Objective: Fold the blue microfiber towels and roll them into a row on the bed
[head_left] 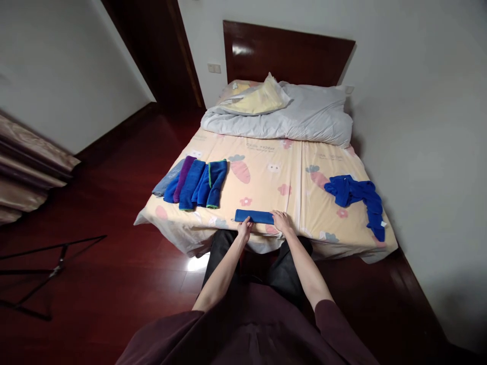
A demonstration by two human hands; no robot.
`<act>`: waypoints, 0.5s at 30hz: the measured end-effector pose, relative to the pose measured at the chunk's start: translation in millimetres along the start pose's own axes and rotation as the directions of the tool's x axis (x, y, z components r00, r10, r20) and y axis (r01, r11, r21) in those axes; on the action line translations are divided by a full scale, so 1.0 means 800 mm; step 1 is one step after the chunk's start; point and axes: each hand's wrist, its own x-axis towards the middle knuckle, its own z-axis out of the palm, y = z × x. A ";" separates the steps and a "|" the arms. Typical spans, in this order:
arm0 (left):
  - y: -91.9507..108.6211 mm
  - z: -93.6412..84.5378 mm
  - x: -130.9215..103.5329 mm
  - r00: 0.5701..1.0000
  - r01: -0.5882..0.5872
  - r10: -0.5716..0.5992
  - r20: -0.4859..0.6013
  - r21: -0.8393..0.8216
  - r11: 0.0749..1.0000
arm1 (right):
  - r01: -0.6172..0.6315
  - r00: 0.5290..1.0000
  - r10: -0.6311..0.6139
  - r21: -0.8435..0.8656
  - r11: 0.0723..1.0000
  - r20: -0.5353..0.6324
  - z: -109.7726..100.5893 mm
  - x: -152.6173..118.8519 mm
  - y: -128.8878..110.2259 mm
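A blue towel (256, 217), folded into a long narrow strip, lies flat across the front edge of the bed. My left hand (244, 229) pinches its near edge left of the middle, thumb on top. Around the strip's right end, my right hand (281, 221) is closed, its fingers over the cloth. To the left lie several folded towels side by side, among them a grey-blue one (167, 180), a purple one (184, 180) and a blue one with green edging (217, 185). A crumpled blue cloth (355, 195) with a white tag lies at the right.
The bed (262, 175) has a patterned yellowish sheet. A grey-white quilt (315, 114) and a pale yellow pillow (262, 99) are bunched near the dark headboard (285, 53). A black metal stand (57, 266) is on the floor at left, near curtains (26, 172).
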 end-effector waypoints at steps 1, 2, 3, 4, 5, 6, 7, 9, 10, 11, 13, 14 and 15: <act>0.002 0.003 0.002 0.999 -0.024 0.024 -0.042 -0.011 1.000 | 0.001 1.000 -0.001 -0.004 1.000 0.011 -0.004 0.001 -0.001; 0.004 0.007 0.003 0.995 -0.051 0.051 -0.085 -0.005 0.999 | 0.001 1.000 -0.001 -0.007 1.000 0.021 -0.007 0.002 -0.002; 0.007 0.012 0.004 0.989 -0.078 0.080 -0.124 0.023 0.997 | -0.001 1.000 0.001 -0.009 1.000 0.029 -0.010 0.003 -0.002; 0.011 0.017 0.004 0.982 -0.101 0.111 -0.155 0.070 0.992 | -0.005 0.999 0.006 -0.010 1.000 0.034 -0.012 0.003 -0.003; 0.015 0.022 0.004 0.974 -0.121 0.143 -0.176 0.132 0.984 | -0.011 0.999 0.012 -0.011 1.000 0.035 -0.013 0.003 -0.003; 0.020 0.027 0.004 0.968 -0.136 0.172 -0.182 0.195 0.971 | -0.018 0.999 0.018 -0.012 1.000 0.032 -0.014 0.002 -0.002; 0.025 0.031 0.004 0.966 -0.148 0.193 -0.172 0.248 0.958 | -0.025 0.999 0.026 -0.012 1.000 0.027 -0.014 0.001 -0.002; 0.035 0.037 0.003 0.969 -0.163 0.211 -0.131 0.305 0.938 | -0.043 0.999 0.043 -0.009 0.999 0.013 -0.015 -0.001 -0.001; 0.041 0.040 0.002 0.971 -0.171 0.214 -0.106 0.317 0.933 | -0.053 0.999 0.053 -0.004 0.999 0.006 -0.015 -0.002 -0.001; 0.046 0.043 0.001 0.972 -0.184 0.220 -0.078 0.325 0.928 | -0.059 0.998 0.059 0.004 0.998 0.002 -0.016 -0.004 -0.001; 0.057 0.049 0.001 0.969 -0.223 0.245 -0.018 0.345 0.912 | -0.056 0.998 0.056 0.021 0.998 0.009 -0.019 -0.006 -0.002; 0.063 0.053 0.000 0.964 -0.252 0.264 0.016 0.356 0.900 | -0.048 0.999 0.048 0.029 0.998 0.020 -0.022 -0.006 -0.003; 0.069 0.058 0.000 0.956 -0.287 0.286 0.058 0.365 0.886 | -0.039 0.999 0.037 0.037 0.999 0.032 -0.024 -0.007 -0.005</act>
